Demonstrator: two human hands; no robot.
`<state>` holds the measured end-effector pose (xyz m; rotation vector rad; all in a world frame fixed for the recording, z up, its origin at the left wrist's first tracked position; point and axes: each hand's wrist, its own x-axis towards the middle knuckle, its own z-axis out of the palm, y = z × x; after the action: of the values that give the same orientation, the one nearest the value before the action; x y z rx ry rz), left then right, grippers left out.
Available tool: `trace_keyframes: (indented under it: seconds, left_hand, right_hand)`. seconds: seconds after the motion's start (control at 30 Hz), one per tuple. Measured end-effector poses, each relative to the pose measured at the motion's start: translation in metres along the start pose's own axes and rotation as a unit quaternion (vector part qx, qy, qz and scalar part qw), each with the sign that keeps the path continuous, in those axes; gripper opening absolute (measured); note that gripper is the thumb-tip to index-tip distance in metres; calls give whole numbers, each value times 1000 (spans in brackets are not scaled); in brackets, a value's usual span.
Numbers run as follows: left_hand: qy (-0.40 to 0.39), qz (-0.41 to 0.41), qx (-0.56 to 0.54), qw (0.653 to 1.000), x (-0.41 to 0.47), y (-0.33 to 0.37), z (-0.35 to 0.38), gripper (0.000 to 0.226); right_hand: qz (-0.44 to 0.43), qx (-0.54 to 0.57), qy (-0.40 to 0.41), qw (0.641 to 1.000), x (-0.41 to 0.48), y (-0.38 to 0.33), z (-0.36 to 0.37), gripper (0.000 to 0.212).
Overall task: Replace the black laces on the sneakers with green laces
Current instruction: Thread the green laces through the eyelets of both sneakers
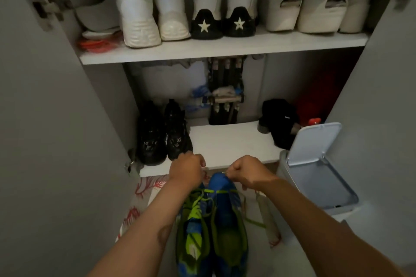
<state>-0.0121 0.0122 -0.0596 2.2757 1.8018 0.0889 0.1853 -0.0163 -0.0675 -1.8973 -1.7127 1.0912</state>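
Note:
Two blue and green sneakers [213, 231] lie side by side on the floor in front of an open shoe cabinet, toes pointing towards it. A green lace [216, 191] crosses the right sneaker near its toe, and a loose green end [254, 222] trails to the right. My left hand [186, 170] is curled above the left sneaker's toe and my right hand [246, 171] is curled just right of the blue toe; each pinches a thin lace end pulled taut. No black lace is clearly visible.
The lower shelf [225, 141] holds black sneakers [162, 132] at left and a dark shoe [281, 121] at right. White shoes line the upper shelf [225, 47]. A small bin with its lid up [319, 164] stands at right. A patterned mat [146, 189] lies under the sneakers.

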Motion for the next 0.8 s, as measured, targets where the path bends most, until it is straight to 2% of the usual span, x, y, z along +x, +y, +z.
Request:
trace_keyframes:
  seconds: [0.07, 0.23, 0.33, 0.4, 0.53, 0.7, 0.8]
  left_hand:
    - [-52, 2, -37, 998, -2, 9, 8, 9]
    - [-157, -16, -5, 988, -5, 21, 28, 13]
    - [-183, -50, -10, 982, -6, 24, 37, 47]
    - [-180, -67, -11, 981, -8, 27, 41, 56]
    - [-145, -117, -103, 977, -14, 34, 49, 40]
    - [-120, -145, -216, 958, -16, 44, 59, 40]
    - [-138, -162, -242, 947, -14, 42, 59, 12]
  right_hand:
    - [10, -12, -3, 1000, 7, 5, 5, 12]
    - [23, -19, -16, 999, 14, 10, 21, 11]
    - [31, -50, -18, 998, 17, 12, 31, 6]
    - [18, -75, -17, 997, 18, 15, 36, 7]
    - [14, -106, -47, 993, 17, 20, 39, 13]
    - [43, -146, -53, 987, 16, 29, 31, 14]
    - [65, -145, -34, 987, 14, 35, 28, 15]
